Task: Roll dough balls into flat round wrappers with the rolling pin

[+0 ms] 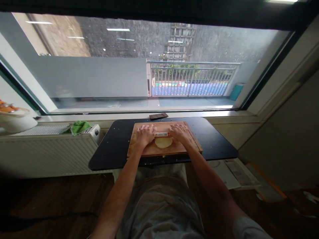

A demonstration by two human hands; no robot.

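Observation:
A wooden board (149, 152) lies on the black table, with a flat, pale, round piece of dough (163, 142) on it. Just beyond the dough a rolling pin (161, 134) lies crosswise, its middle bearing a printed label. My left hand (146, 134) rests over the pin's left end, and my right hand (178, 132) is over its right end. Both hands have their fingers bent forward over the pin, hiding its ends. The near part of the pin borders the dough's far edge.
The black table (216, 146) carries scattered crumbs. Behind it, a dark flat block (159, 116) lies by the sill under a large window. At left are a radiator (62, 152), a green cloth (80, 127) and a white container (17, 121).

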